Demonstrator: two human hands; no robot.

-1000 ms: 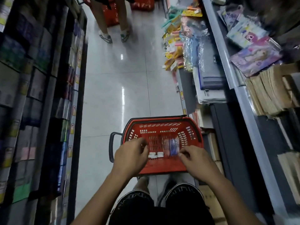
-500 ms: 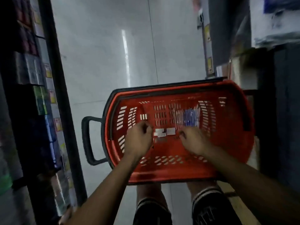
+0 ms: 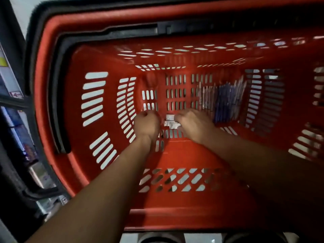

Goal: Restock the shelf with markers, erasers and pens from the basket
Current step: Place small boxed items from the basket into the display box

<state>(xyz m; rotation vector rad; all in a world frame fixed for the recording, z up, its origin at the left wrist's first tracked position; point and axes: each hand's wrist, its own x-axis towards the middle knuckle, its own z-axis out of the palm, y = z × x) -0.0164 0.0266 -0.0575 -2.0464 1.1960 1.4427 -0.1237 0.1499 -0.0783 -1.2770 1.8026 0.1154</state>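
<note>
The red basket (image 3: 57,95) fills the head view, seen from straight above. Both my arms reach down to its floor. A few small white erasers (image 3: 170,121) lie there between my hands. My left hand (image 3: 147,124) is curled into a fist just left of them, and I see nothing in it. My right hand (image 3: 195,124) is curled with its fingertips closed on the erasers' right side. A bundle of blue and clear pens (image 3: 225,102) lies on the floor right of my right hand, apart from it. I see no markers.
The basket's black handle (image 3: 112,31) lies folded along the far rim. A dark shelf unit with packaged goods (image 3: 16,120) stands close on the left. Pale floor tile (image 3: 21,13) shows at the top left. My knees (image 3: 157,238) are just below the basket's near edge.
My head has dropped much closer to the basket, which now fills the view. Both hands have gone deeper, down to the floor, and closed in on the erasers.
</note>
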